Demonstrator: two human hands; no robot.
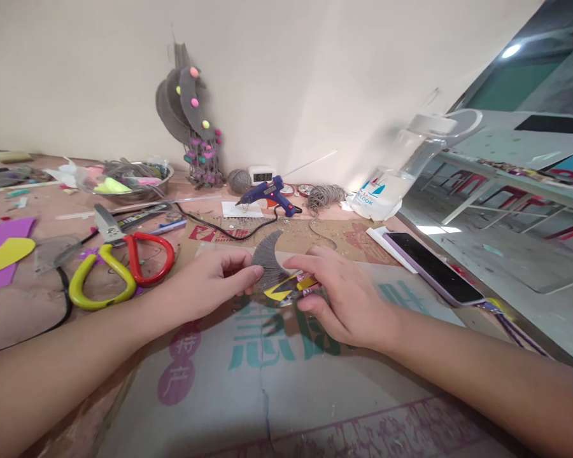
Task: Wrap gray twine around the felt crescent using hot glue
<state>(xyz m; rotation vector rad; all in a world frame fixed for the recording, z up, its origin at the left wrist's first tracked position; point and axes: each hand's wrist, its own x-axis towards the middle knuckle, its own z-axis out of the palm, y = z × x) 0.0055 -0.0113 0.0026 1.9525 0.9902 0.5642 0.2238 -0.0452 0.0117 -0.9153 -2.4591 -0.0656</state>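
Observation:
A grey crescent-shaped piece (268, 259), its surface ribbed like wound yarn, is held up over the printed board in the middle. My left hand (224, 277) pinches its left edge between thumb and fingers. On the other side, my right hand (341, 292) has its fingers curled round a small yellow-handled tool (306, 283). A yellow patch (279, 291) shows at the crescent's lower end, beside that tool. The tool's tip is too small to make out.
Scissors (124, 254) lie left, near purple foam (9, 248). Behind are a blue glue gun (270, 194) with its black cord, a bowl of supplies (165, 184), grey yarn (322, 197) and a decorated grey hanging (191, 114). A bottle (386, 181) and phone (434, 267) are right.

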